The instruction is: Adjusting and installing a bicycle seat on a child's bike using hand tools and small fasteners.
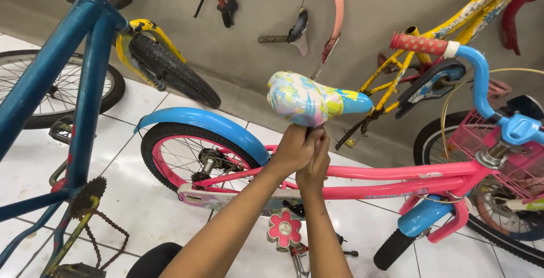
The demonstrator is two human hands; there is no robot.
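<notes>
A small pink child's bicycle stands side-on in front of me, with a blue rear mudguard and a pastel multicoloured saddle. My left hand and my right hand are pressed together just under the saddle, both closed around the seat post there. The post and clamp are hidden by my fingers. A pink flower-shaped pedal hangs below my forearms. The blue handlebar with a pink dotted grip rises at the right.
A blue bicycle frame with a loose rusty chain stands close at the left. A yellow bicycle leans on the grey wall behind. A pink basket sits at the right. White floor tiles lie below.
</notes>
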